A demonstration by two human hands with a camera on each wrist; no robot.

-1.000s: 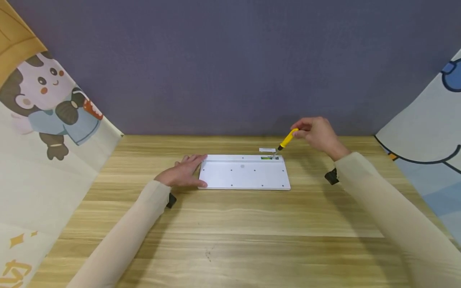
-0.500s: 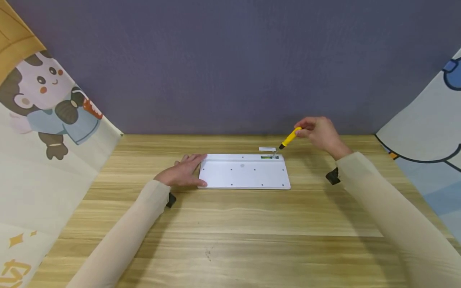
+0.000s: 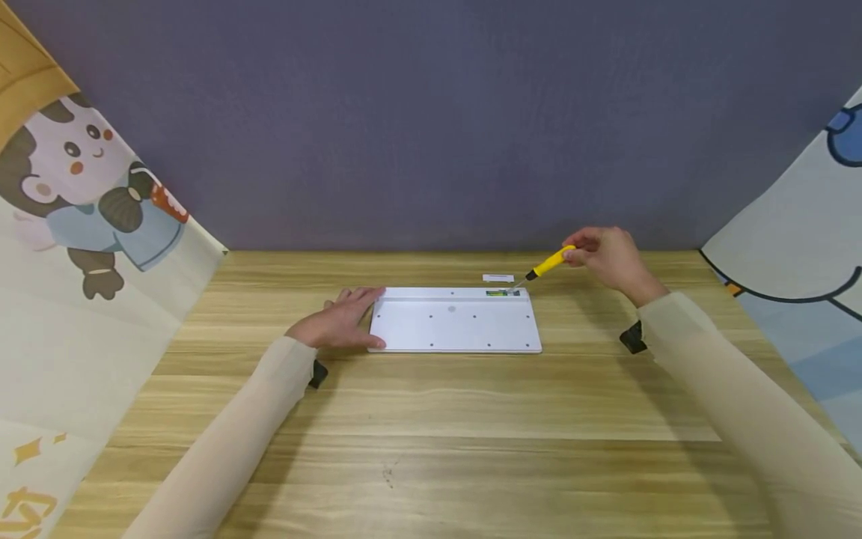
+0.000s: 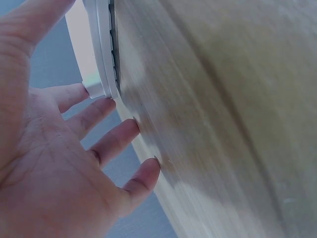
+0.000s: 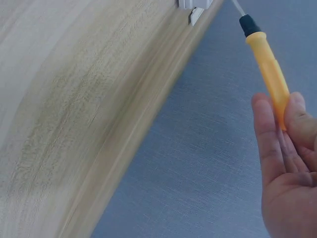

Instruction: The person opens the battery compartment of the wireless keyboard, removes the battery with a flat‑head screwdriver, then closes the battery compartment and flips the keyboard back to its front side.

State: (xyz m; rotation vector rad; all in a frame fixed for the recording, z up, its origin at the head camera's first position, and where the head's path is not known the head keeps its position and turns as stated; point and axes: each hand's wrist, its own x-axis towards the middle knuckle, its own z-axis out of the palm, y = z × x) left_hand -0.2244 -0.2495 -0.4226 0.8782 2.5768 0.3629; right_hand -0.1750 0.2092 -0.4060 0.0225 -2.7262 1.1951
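A right hand [image 3: 611,258] pinches a yellow screwdriver [image 3: 551,262] by a white keyboard [image 3: 458,329]

The right fingers are clamped on the end of the yellow handle, and the thin metal rod slants down and left from them to a small slot [image 3: 515,293]. A green thing [image 3: 495,293] sits in the slot, but I cannot tell if the tip touches it. The left hand [image 3: 340,322] has its fingers spread apart, thumb at the near left corner and pointer finger at the far left corner. The white keyboard lies upside down on the tabletop [image 3: 444,419], just right of the left fingers. A little white strip [image 3: 498,278] lies behind the slot, left of the right fingers
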